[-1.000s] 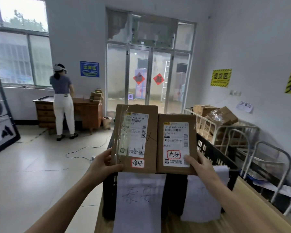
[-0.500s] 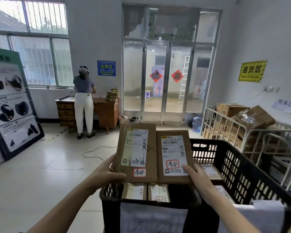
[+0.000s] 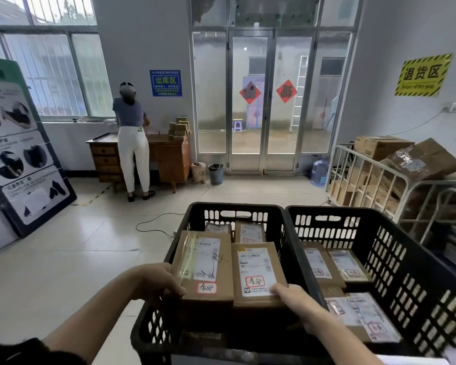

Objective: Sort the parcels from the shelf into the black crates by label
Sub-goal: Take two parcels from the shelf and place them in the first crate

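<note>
Two parcels are held side by side, the left parcel [image 3: 204, 264] in the left hand [image 3: 157, 281], the right parcel [image 3: 257, 272] in the right hand [image 3: 295, 299], over the left crate [image 3: 153, 320]. Both grips are closed on near edges. They are best lowered flat, labels up, onto the parcels below.

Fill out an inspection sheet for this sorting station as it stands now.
Surface: pale tiled floor; what the crates stand on is not visible.
Job's things: left black crate and right black crate side by side, both holding labelled parcels; left parcel and right parcel held over the left crate.
Clutter: wire cart piled with cartons; bin; water jug.
Grippers: left hand grips the left parcel; right hand grips the right parcel.
Cables: loose cable across the floor.
Surroundings: another person at a wooden desk; glass doors; yellow sign.
</note>
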### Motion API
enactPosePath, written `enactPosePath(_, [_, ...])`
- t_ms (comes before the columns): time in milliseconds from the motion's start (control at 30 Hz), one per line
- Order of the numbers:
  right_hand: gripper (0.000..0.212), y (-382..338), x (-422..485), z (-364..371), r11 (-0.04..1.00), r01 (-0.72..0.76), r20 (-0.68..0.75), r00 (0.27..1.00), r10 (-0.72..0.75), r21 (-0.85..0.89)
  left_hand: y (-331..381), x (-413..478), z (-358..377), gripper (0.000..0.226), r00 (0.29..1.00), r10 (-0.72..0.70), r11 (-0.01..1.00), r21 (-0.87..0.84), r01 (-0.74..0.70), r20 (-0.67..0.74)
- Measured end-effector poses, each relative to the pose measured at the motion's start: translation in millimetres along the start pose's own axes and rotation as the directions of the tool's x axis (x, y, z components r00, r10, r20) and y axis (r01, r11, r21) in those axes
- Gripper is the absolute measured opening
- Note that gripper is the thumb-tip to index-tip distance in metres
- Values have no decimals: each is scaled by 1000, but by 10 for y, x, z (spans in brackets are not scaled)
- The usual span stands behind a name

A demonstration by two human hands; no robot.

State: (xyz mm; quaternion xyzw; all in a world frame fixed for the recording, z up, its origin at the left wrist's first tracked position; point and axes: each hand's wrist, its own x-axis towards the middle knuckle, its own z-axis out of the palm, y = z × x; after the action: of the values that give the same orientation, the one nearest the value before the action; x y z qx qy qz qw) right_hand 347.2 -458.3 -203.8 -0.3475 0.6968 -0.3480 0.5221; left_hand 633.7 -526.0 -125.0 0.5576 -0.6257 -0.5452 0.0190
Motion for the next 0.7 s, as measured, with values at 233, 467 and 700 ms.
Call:
enactPosePath(233, [23,114,393,84,997,-51,-61,997,54,56,28,429,119,27,990,-141,985,95,142,-25])
enactPosePath(467, [22,86,519,63,1000,-24,-123,992,25,11,-88,624,133,40,976,-217,974,69,216,7])
enactPosePath(700, [31,78,622,207,999,-29,-118,992,33,41,-126,905,142,51,950,-140,976,121,180,-280])
